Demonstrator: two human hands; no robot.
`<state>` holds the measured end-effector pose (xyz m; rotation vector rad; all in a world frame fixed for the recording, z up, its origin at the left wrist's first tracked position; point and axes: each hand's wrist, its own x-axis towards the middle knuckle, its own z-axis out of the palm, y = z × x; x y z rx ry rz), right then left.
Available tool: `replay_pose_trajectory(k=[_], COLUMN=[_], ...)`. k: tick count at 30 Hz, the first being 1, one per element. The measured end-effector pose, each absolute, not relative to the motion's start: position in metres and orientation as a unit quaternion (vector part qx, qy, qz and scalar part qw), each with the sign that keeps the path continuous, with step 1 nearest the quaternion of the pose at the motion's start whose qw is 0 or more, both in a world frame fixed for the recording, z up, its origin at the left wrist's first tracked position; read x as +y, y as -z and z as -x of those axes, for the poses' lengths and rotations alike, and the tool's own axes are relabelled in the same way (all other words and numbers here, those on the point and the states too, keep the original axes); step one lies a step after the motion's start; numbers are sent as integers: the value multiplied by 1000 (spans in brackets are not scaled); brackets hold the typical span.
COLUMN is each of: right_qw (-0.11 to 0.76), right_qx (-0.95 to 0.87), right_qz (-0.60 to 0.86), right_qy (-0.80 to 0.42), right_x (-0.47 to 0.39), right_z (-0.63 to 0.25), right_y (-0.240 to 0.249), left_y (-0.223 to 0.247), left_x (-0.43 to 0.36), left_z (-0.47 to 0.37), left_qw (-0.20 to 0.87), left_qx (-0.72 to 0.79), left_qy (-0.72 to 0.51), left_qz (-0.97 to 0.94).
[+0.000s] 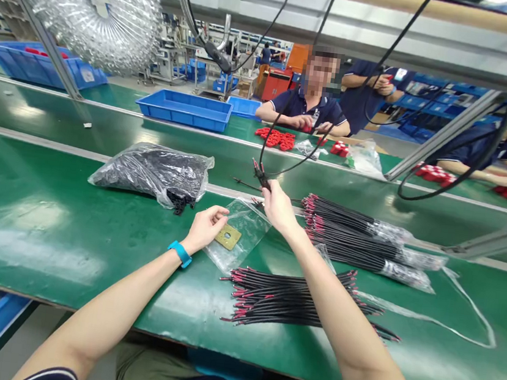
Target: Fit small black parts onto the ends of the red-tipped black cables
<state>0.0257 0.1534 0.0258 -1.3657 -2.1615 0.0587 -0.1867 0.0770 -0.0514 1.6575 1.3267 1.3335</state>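
My right hand (279, 207) is raised over the middle of the bench, its fingers closed around a small bunch of black wires (261, 174) with reddish tips. Just left of it, my left hand (206, 227) has loosely curled fingers, thumb and fingertips slightly apart, at the edge of a yellowish flat plate (228, 237) with a round hole. That plate lies on a clear plastic bag (247, 238). Below my right forearm lies a loose pile of black wires with red ends (277, 301). Any contact between left fingers and plate is hidden.
Bundled black wires (349, 236) with plastic-wrapped ends lie at right. A bag of black parts (154, 168) sits back left. Black cables (496, 133) hang from above. Across the bench, a co-worker (314, 108) handles red parts near a blue tray (184, 109).
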Motion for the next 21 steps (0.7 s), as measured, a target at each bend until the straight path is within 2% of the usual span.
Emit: replay_pose_trajectory(k=[6,14,21], right_qw=[218,214,235], right_qx=[-839,-793,-757], right_qz=[499,526,500], right_qy=[-24,-220,-350], right_x=[165,171,179], right_z=[-27,-4,21], right_y=[-23,-14,-47], left_y=[55,53,50], left_x=[77,77,75], left_z=[188,186,186], left_qw=[314,326,325], left_qx=[505,510,508], left_qy=[-498,-491,-492], left_qz=[-632,-626,-628])
